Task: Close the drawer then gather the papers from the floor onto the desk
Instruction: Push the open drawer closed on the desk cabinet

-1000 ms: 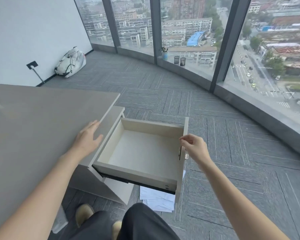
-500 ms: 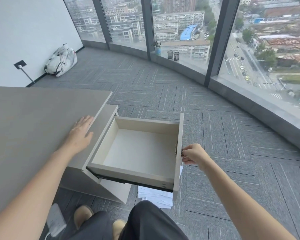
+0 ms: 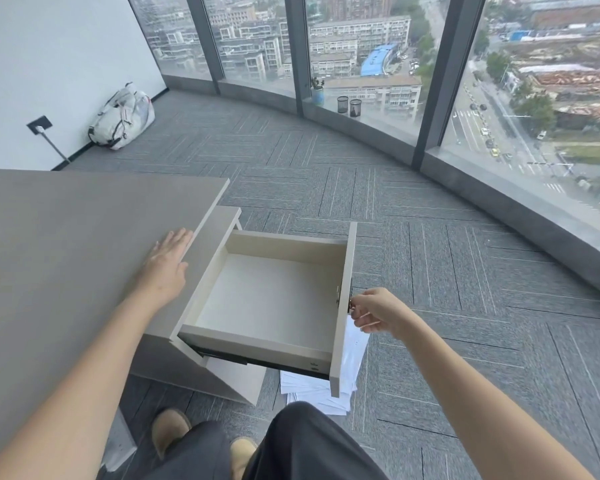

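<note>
Two hands in play. Right hand [image 3: 378,310] has fingers curled, tips pinched on a small metal key or pull [image 3: 351,304] at the drawer's front panel. Left hand [image 3: 167,263] lies flat, palm down, fingers spread slightly, on the desk [image 3: 66,237] near its edge. Drawer [image 3: 267,299] pulled out wide: boxy, pale cream laminate inside, smooth, nothing in it, grey front panel, dark runner underneath. Desk top matte grey-brown, smooth, square-cornered; the pedestal below matches. Papers [image 3: 326,393], thin white sheets in a loose fanned stack, lie on the floor under the drawer front, partly hidden by it. Floor is grey carpet tile [image 3: 430,237], ribbed, herringbone lines. Dark trouser leg [image 3: 309,445] and tan shoes [image 3: 170,427] at bottom. White bag [image 3: 122,116], crumpled, against the wall. Curved glass wall beyond.
</note>
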### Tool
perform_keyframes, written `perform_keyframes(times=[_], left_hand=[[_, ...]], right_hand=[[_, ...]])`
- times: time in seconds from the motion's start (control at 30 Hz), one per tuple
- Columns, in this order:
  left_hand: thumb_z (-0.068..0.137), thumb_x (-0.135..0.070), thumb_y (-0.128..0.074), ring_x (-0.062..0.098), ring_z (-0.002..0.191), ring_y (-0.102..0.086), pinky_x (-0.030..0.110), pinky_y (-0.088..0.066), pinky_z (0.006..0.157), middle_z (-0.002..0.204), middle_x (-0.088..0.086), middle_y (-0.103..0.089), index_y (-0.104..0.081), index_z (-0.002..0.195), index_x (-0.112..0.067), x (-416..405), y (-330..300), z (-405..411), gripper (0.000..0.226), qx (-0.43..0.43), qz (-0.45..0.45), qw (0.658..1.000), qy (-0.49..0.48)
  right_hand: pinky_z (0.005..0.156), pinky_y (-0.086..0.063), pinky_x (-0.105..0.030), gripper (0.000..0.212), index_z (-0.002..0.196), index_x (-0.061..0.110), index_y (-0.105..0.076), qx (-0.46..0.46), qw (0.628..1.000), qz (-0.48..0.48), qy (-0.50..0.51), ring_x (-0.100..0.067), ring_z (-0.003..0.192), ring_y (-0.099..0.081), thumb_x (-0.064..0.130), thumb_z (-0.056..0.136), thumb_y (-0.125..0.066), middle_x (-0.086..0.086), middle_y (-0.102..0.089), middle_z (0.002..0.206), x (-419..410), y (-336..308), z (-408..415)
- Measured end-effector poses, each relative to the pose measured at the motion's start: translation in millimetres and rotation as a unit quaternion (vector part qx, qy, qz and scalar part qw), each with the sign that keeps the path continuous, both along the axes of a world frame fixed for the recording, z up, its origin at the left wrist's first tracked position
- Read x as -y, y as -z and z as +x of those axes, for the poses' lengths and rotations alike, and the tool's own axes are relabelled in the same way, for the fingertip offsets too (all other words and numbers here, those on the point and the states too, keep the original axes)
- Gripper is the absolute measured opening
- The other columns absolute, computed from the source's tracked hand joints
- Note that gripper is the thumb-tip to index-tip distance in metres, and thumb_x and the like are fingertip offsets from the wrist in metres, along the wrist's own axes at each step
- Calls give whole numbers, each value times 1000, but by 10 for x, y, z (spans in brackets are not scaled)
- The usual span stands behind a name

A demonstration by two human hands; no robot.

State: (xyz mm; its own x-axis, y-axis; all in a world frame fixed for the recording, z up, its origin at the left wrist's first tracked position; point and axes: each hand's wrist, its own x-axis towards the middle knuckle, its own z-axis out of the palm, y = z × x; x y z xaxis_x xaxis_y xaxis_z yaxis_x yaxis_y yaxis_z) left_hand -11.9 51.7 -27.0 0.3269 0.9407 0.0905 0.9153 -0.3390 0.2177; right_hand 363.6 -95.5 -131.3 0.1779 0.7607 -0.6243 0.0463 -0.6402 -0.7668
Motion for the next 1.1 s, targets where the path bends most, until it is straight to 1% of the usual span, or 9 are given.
perform_keyframes(times=[0.07,0.13,0.2,0.3,0.43,0.57,0.77,0.93,1.1], left_hand=[[91,9,-47,23,153,-13,35,-4,124,165,6,-18,-23,155,-11,14,-6,7,71,-3,6,1000,0],[90,10,-46,23,153,-13,33,-4,123,165,5,-18,-22,155,-12,29,-8,13,73,-2,13,1000,3],[90,9,-46,22,153,-12,33,-4,123,165,4,-17,-22,155,-12,33,-15,18,73,-2,17,1000,6],[91,8,-45,20,153,-11,32,-4,124,166,3,-16,-20,156,-13,23,-38,-6,73,-2,9,1000,16],[86,7,-44,17,154,-5,29,1,123,166,1,-9,-14,157,-14,-37,-91,-80,80,-16,-27,999,41],[79,5,-48,17,154,-3,34,-1,124,167,0,-5,-8,158,-16,-103,-99,-68,90,-44,-28,998,42],[81,4,-46,17,154,-3,35,-2,125,167,-1,-5,-8,157,-17,-117,-59,-76,87,-41,-12,998,45],[83,5,-45,20,154,2,35,-1,125,167,1,0,-11,158,-19,-102,-44,-73,86,-33,-5,999,32],[84,2,-44,20,154,-2,36,-2,125,167,1,-7,-9,158,-17,-95,-41,-52,84,-51,11,998,23]], right_hand=[[49,-49,-23,13,91,11,-61,-2,999,-16,-27,-15,47,-59,19,95,-52,-5,-63,65,-49,-3,-81],[46,-43,-20,18,85,13,-58,-1,998,-35,-57,-14,44,-54,24,96,-49,-3,-57,64,-102,1,-168],[46,-38,-19,24,79,14,-57,5,996,-43,-77,-14,42,-48,26,96,-46,-2,-53,61,-173,9,-265],[47,-33,-20,26,75,16,-53,16,995,-44,-89,-16,44,-41,23,96,-40,0,-48,58,-287,20,-431],[48,-34,-22,24,76,16,-51,18,993,-41,-106,-17,48,-42,22,95,-37,-1,-50,62,-410,36,-613],[47,-32,-23,24,76,15,-50,-5,992,-37,-122,-18,49,-41,20,96,-37,-2,-48,62,-520,27,-749],[46,-33,-23,24,76,15,-50,-24,989,-29,-145,-17,48,-42,19,96,-38,-2,-49,62,-701,63,-913],[48,-33,-24,21,74,16,-49,-55,985,-9,-165,-15,49,-42,18,93,-41,-1,-49,61,-838,92,-1061],[48,-32,-24,17,75,13,-50,-69,981,5,-183,-17,51,-42,16,91,-44,-2,-49,61,-1013,94,-1274]])
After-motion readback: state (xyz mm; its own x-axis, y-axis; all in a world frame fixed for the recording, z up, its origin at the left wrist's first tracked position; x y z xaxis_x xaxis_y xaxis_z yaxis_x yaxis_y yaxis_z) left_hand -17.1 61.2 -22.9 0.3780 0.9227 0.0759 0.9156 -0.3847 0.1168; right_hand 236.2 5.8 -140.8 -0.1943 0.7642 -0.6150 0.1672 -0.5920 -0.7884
